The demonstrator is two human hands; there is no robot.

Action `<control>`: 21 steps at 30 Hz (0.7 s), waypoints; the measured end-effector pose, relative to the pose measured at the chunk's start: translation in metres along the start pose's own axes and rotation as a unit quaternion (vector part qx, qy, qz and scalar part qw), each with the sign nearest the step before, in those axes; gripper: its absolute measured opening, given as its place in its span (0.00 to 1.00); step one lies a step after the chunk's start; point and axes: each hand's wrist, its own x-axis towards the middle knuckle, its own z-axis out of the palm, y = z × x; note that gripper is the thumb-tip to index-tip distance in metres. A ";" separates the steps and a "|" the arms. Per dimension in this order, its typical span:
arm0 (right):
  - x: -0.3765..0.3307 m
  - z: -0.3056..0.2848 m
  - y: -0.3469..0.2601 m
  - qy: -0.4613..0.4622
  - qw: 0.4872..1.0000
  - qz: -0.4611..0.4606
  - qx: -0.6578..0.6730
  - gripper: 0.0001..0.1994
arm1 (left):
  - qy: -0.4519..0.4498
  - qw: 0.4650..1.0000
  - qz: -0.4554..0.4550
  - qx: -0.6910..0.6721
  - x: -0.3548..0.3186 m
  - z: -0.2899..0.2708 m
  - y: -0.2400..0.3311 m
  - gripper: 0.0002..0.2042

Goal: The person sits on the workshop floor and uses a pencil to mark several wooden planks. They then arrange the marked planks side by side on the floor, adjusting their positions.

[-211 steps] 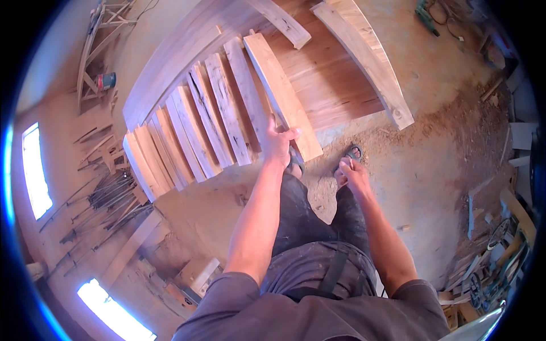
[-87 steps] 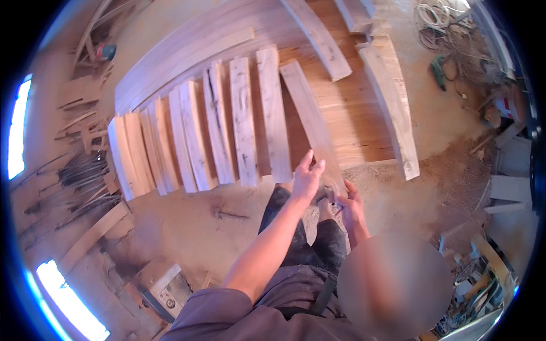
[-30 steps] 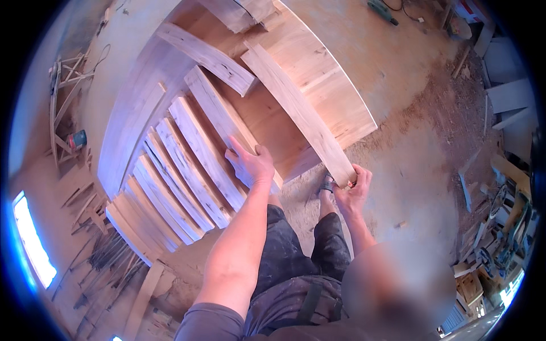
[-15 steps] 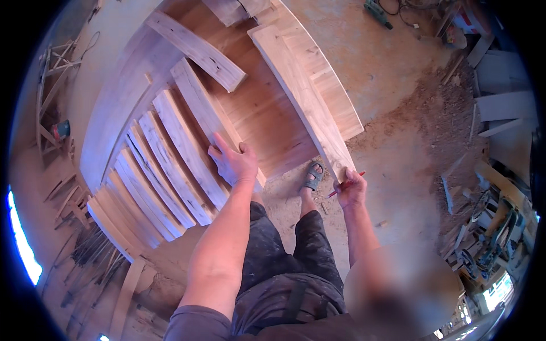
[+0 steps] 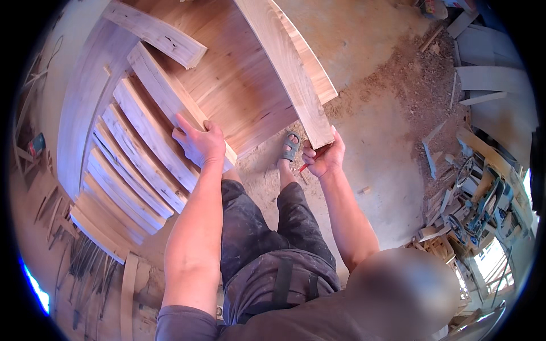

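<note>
My left hand [image 5: 200, 145] is closed across the near end of a thick wooden plank [image 5: 165, 85], thumb on one edge and fingers on the other. That plank lies at the right end of a row of similar planks [image 5: 149, 128] with gaps between them. My right hand [image 5: 330, 156] grips the near end of a longer plank [image 5: 293, 65], whose end face shows. A red pencil [image 5: 303, 167] sticks out from the same hand, partly hidden by the fingers. Between the two planks is a wide, smooth wooden panel [image 5: 239, 85].
A short plank [image 5: 159, 34] lies across the panel's far left. Sawdust and scraps [image 5: 392, 102] cover the floor to the right. Further right are boards [image 5: 489, 79] and cluttered machinery [image 5: 478, 193]. Thin sticks [image 5: 91, 275] lie at lower left. My sandalled foot [image 5: 290, 146] stands by the panel's near edge.
The view has shifted, so the wood appears higher and further left. My right hand has turned around the long plank's end, and less of the pencil shows. My left hand keeps its hold.
</note>
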 end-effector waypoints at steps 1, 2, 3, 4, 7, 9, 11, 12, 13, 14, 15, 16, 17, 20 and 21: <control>0.001 0.000 0.000 0.002 1.000 -0.002 0.002 0.28 | 0.000 1.000 0.001 -0.004 0.000 0.000 0.000 0.38; 0.002 -0.001 0.000 0.004 1.000 -0.003 0.003 0.28 | 0.000 1.000 0.002 -0.008 0.000 -0.001 0.001 0.38; 0.001 -0.002 0.000 0.005 1.000 -0.004 0.004 0.27 | 0.001 1.000 0.003 -0.012 -0.001 -0.002 0.001 0.38; 0.003 0.000 0.001 0.011 1.000 -0.009 0.001 0.27 | -0.006 1.000 -0.001 -0.008 0.000 -0.004 0.002 0.38; -0.001 -0.001 0.004 0.024 0.999 -0.038 -0.005 0.26 | -0.007 1.000 -0.005 0.000 -0.002 -0.003 0.001 0.39; -0.002 -0.003 0.009 0.028 0.997 -0.075 -0.004 0.24 | 0.020 1.000 0.005 0.006 -0.002 0.003 -0.004 0.39; -0.008 -0.002 0.010 0.024 0.989 -0.135 -0.052 0.20 | -0.018 1.000 -0.023 0.008 -0.002 -0.009 0.004 0.40; -0.011 -0.002 0.009 0.020 0.983 -0.164 -0.077 0.19 | -0.010 1.000 -0.021 0.006 -0.002 -0.008 0.002 0.40; -0.010 -0.008 0.008 0.010 0.977 -0.200 -0.076 0.17 | -0.004 1.000 -0.018 0.004 -0.002 -0.005 0.001 0.40; -0.006 -0.017 0.005 -0.003 0.970 -0.232 -0.075 0.17 | 0.005 1.000 -0.011 0.013 -0.002 -0.002 -0.001 0.40; -0.005 -0.021 0.001 0.020 0.963 -0.253 -0.089 0.14 | -0.001 1.000 -0.013 0.009 -0.002 -0.004 0.000 0.39; 0.000 -0.031 -0.006 0.026 0.962 -0.255 -0.095 0.14 | -0.004 1.000 -0.017 0.010 -0.002 -0.008 0.002 0.39; 0.005 -0.042 -0.013 0.015 0.951 -0.290 -0.110 0.14 | -0.010 1.000 -0.017 0.008 -0.001 -0.009 0.004 0.39; -0.005 -0.023 -0.033 -0.028 0.933 -0.302 -0.194 0.33 | -0.003 1.000 -0.009 -0.021 0.001 -0.009 0.001 0.40; -0.002 -0.025 -0.040 -0.015 0.931 -0.291 -0.222 0.32 | 0.001 1.000 -0.009 -0.026 0.001 -0.005 -0.004 0.41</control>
